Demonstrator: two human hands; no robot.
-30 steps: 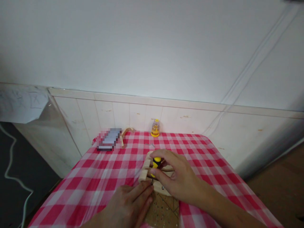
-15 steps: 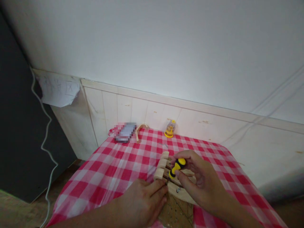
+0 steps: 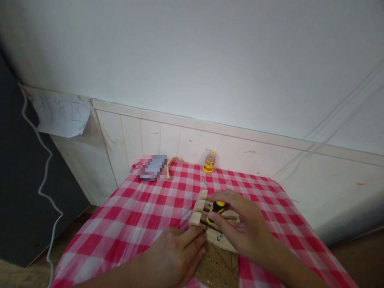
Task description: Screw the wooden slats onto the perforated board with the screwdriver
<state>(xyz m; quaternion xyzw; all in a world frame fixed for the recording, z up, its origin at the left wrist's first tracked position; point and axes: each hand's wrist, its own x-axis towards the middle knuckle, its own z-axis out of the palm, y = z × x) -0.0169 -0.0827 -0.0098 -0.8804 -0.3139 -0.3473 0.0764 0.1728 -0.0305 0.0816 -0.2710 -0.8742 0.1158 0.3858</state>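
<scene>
A small light wooden assembly of slats (image 3: 198, 208) lies on the red and white checked tablecloth (image 3: 141, 216), partly on a perforated brown board (image 3: 219, 266). My right hand (image 3: 240, 228) grips a short yellow and black screwdriver (image 3: 215, 209) with its tip down on the wood. My left hand (image 3: 177, 256) rests beside the piece, fingers pressed together at its near left edge, where they pinch or steady something too small to make out.
At the table's far edge stand a yellow-based clear case of screwdriver bits (image 3: 209, 161), a blurred flat object (image 3: 152, 168) and a curved wooden strip (image 3: 171, 163). A white panelled wall (image 3: 168, 140) runs behind. A white cable (image 3: 42, 176) hangs at the left.
The view swung left, then back a little. The screwdriver handle has tilted from slanted to more upright under my right hand. My left hand stays at the piece's near edge.
</scene>
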